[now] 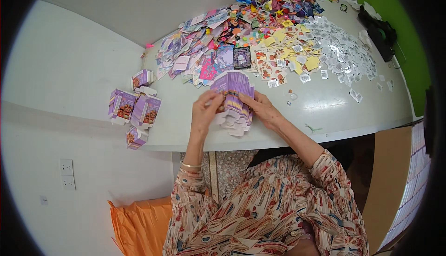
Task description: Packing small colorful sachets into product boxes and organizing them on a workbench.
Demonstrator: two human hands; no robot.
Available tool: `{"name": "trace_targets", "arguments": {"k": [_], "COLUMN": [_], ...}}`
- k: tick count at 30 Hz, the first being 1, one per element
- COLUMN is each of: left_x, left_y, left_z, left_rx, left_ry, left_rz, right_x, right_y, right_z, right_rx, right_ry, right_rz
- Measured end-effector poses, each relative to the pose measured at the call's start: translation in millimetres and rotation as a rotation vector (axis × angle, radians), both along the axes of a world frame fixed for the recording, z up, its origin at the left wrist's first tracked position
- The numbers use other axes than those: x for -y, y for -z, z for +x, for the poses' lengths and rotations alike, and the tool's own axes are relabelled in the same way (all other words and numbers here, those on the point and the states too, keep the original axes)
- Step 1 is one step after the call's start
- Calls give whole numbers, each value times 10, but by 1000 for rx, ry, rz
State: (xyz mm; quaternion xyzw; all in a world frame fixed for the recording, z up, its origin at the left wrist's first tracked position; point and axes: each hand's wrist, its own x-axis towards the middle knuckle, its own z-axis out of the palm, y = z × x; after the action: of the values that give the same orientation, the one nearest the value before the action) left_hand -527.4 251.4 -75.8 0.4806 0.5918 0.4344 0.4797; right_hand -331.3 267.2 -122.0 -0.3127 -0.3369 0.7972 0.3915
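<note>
A thick stack of flat purple carton blanks (233,99) stands on edge near the front of the white table (334,116). My left hand (206,110) grips its left side, fingers curled over the top cards. My right hand (263,109) holds the right side, fingers spread along the stack. Both forearms wear patterned sleeves, and a gold bangle sits on my left wrist.
Several folded purple boxes (135,108) lie at the table's left end against the wall. Behind the stack lie piles of stickers and cards (204,51), yellow and brown cutouts (283,54), small white packets (344,51) and colourful toys (274,5). A black device (378,31) is far right. An orange bag (137,226) sits below.
</note>
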Motion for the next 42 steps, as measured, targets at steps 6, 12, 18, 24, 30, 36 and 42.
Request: {"name": "trace_targets", "arguments": {"k": [6, 12, 18, 24, 30, 36, 42], "left_x": [-153, -70, 46, 17, -68, -215, -165], "left_y": [482, 515, 203, 95, 188, 605, 372], "left_z": [-280, 49, 205, 38, 34, -452, -127], "left_rx": [-243, -429, -216, -73, -61, -385, -174], "left_ry": [-52, -6, 92, -124, -198, -344, -202], "left_rz": [22, 277, 219, 3, 18, 47, 57], "right_x": [-40, -50, -65, -173, -223, -153, -135], "right_y": [-2, -88, -201, 167, 242, 117, 86], "right_z": [-39, -122, -236, -246, -237, -338, -293], "right_rx": [32, 59, 203, 351, 371, 354, 362], "right_ry": [-9, 47, 163, 242, 237, 229, 253], "right_rz": [21, 4, -54, 87, 58, 83, 88]}}
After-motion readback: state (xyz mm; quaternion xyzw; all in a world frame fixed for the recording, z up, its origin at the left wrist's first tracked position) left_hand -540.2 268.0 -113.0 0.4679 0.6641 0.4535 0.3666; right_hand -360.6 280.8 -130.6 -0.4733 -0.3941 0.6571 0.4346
